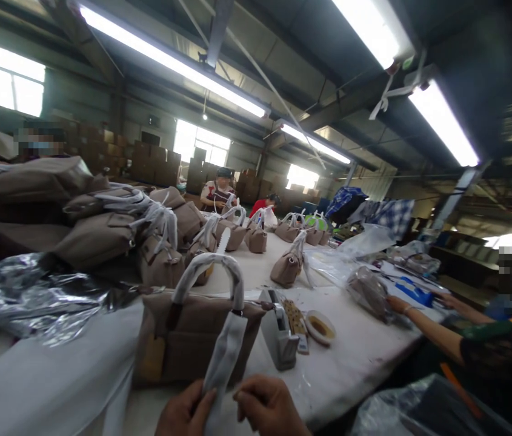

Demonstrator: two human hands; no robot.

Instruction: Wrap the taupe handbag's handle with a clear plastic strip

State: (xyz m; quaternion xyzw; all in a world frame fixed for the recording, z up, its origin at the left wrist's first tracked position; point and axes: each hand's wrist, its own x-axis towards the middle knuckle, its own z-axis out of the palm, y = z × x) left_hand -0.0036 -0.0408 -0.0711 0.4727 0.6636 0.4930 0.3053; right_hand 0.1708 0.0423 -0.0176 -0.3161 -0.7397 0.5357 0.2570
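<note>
A taupe handbag (192,339) stands upright on the white-covered table right in front of me. Its arched handle (208,260) is wrapped in thin white material. A white-wrapped strap (226,354) hangs down the front of the bag towards me. My left hand (185,409) is closed on the lower end of this strap, thumb against fingers. Just to the right, my right hand (271,406) has its fingers curled in a pinch, close to the strap. Whatever its fingertips hold, if anything, is too small to make out. A grey tape dispenser (280,339) stands beside the bag.
A heap of similar bags (96,236) and crumpled clear plastic (42,297) lie to the left. More bags (287,266) stand farther back. Right of the dispenser lies a tape roll (320,328). At right, a co-worker's hand (396,304) touches a plastic-covered bag (367,293).
</note>
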